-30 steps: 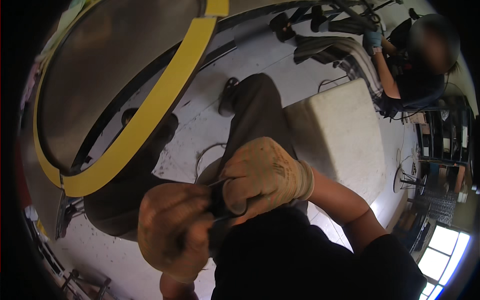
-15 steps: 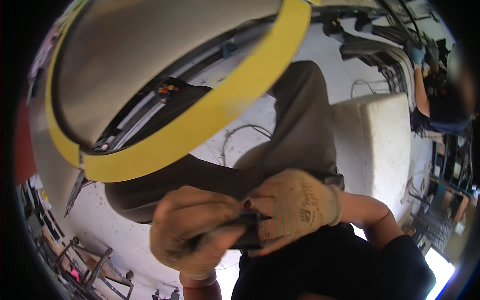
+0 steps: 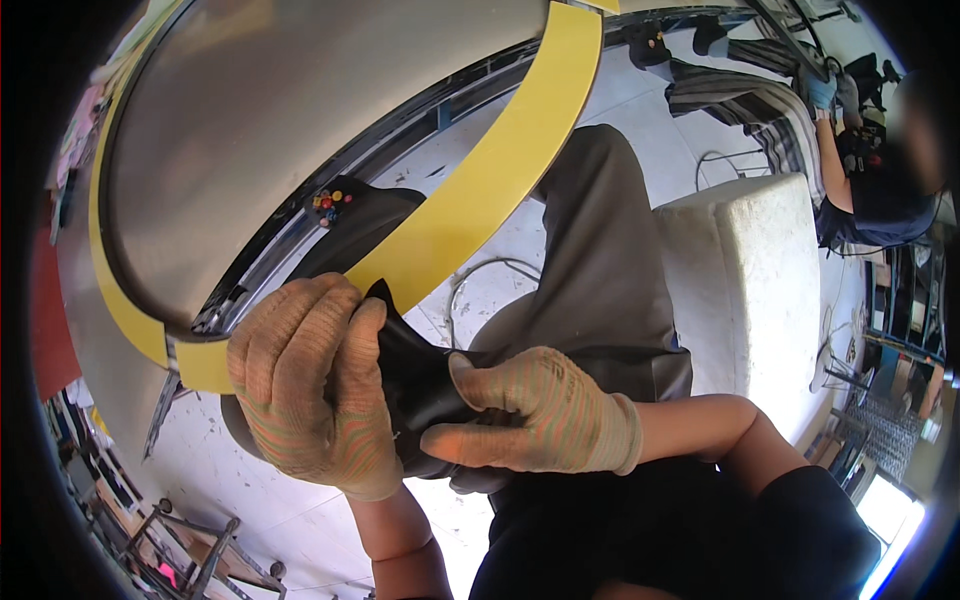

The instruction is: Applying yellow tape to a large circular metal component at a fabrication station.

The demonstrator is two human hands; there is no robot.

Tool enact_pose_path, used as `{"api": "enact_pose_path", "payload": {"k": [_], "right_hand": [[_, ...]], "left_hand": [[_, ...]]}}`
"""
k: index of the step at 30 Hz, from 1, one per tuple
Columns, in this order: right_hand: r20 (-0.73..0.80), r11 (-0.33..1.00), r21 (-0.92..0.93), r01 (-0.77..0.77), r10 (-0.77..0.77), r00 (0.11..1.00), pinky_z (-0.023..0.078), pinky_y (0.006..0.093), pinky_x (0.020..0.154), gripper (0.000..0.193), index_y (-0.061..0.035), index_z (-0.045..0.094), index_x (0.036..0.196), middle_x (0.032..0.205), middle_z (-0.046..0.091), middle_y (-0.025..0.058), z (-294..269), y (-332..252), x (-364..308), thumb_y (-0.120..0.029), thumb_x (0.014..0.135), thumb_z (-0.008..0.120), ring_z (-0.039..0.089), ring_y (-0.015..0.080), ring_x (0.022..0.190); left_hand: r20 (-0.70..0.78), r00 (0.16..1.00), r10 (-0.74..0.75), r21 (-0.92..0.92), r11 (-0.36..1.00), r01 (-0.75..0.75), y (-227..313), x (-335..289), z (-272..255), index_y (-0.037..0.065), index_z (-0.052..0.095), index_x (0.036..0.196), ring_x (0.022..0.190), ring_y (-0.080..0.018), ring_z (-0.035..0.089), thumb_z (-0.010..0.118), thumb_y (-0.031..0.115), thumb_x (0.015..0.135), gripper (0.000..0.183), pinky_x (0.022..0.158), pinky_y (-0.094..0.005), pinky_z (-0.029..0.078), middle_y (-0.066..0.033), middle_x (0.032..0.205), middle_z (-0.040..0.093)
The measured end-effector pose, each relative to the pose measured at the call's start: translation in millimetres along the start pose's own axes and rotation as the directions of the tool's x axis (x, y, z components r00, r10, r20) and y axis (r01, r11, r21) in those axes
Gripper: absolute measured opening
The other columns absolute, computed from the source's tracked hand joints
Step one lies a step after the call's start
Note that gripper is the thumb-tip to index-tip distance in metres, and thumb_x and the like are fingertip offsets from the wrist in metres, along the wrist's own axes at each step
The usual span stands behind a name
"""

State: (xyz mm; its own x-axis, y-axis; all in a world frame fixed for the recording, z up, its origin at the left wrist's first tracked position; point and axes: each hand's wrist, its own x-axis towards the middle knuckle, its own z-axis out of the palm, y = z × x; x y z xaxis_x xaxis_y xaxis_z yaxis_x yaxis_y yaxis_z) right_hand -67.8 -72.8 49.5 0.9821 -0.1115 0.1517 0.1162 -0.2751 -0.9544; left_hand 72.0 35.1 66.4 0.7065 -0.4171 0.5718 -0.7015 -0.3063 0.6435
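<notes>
Both my hands wear beige knit gloves with thin coloured stripes. A glossy black, leather-like pliable piece (image 3: 415, 375) spans the gap between them, above my lap. My left hand (image 3: 315, 385) is closed on its left side, fingers curled, with a pointed corner of the piece sticking up beside the thumb. On the other side, the thumb and a finger of my right hand (image 3: 545, 415) grip the piece from above and below. The left glove overlaps the yellow curved edge band (image 3: 480, 190) in front of me. Parts of the black piece are hidden by the gloves.
Beyond the yellow band lies a grey curved worktop (image 3: 300, 100). Small coloured beads (image 3: 328, 205) cluster near its near rim. A white block (image 3: 760, 280) stands at my right. Another person (image 3: 860, 180) sits at the far right. A metal-framed cart (image 3: 200, 550) is at the lower left.
My left hand has risen and moved left, up to the yellow band. My right hand has shifted slightly down. The black piece, mostly covered before, now shows stretched between the hands.
</notes>
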Motion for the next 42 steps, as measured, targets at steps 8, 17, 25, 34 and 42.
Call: {"api": "enact_pose_path", "payload": {"k": [8,17,25,34,42], "right_hand": [[0.064,0.969,-0.036,-0.246,0.248,0.967,0.051,0.0367,0.052,0.033,-0.0080,0.062,0.114,0.083,0.067,0.0125,-3.8,20.3,1.6,-0.031,0.092,0.069,0.067,0.0267,0.061],[0.197,0.879,0.076,-0.471,0.450,0.871,0.045,0.0364,0.052,0.036,-0.0011,0.063,0.099,0.061,0.055,0.0106,-17.3,11.6,17.9,-0.033,0.088,0.075,0.060,0.0257,0.052],[0.273,0.913,0.070,-0.403,0.371,0.888,0.044,0.0323,0.049,0.032,0.0004,0.065,0.088,0.060,0.057,0.0065,-35.6,17.7,22.1,-0.028,0.086,0.079,0.058,0.0223,0.047],[0.149,0.452,-0.758,0.470,-0.581,0.800,0.051,0.0438,0.091,0.043,-0.0146,0.071,0.104,0.109,0.066,0.0044,-81.4,14.4,90.5,-0.041,0.072,0.078,0.060,0.0289,0.107],[0.288,0.583,-0.692,0.425,-0.317,0.904,0.049,0.0461,0.099,0.062,-0.0091,0.068,0.112,0.106,0.067,0.0051,-97.3,35.6,93.4,-0.061,0.079,0.066,0.063,0.0278,0.100]], "left_hand": [[0.084,0.993,-0.080,0.200,0.978,0.062,-8.8,0.5,14.2,0.010,0.075,0.092,0.096,-0.0212,0.061,0.083,0.007,0.074,0.020,0.086,-0.0346,0.049,-0.0035,0.098,0.069],[-0.082,0.906,-0.415,-0.025,0.910,0.414,-6.0,3.5,16.8,0.011,0.073,0.090,0.094,-0.0194,0.059,0.088,0.013,0.070,0.025,0.086,-0.0340,0.047,-0.0005,0.096,0.065],[0.057,0.948,-0.312,0.217,0.931,0.293,-13.5,10.4,8.3,0.012,0.074,0.086,0.089,-0.0202,0.058,0.084,0.012,0.074,0.015,0.082,-0.0347,0.046,0.0011,0.087,0.064],[0.600,0.790,0.126,0.371,0.831,-0.414,-36.8,44.3,-74.3,0.006,0.061,0.132,0.125,-0.0304,0.049,0.056,0.068,0.091,0.075,0.105,-0.0462,0.040,-0.0112,0.129,0.056],[0.680,0.724,0.119,0.246,0.893,-0.378,-56.1,29.6,-62.7,0.010,0.065,0.126,0.115,-0.0285,0.049,0.067,0.058,0.087,0.062,0.099,-0.0460,0.040,-0.0082,0.118,0.059]]}}
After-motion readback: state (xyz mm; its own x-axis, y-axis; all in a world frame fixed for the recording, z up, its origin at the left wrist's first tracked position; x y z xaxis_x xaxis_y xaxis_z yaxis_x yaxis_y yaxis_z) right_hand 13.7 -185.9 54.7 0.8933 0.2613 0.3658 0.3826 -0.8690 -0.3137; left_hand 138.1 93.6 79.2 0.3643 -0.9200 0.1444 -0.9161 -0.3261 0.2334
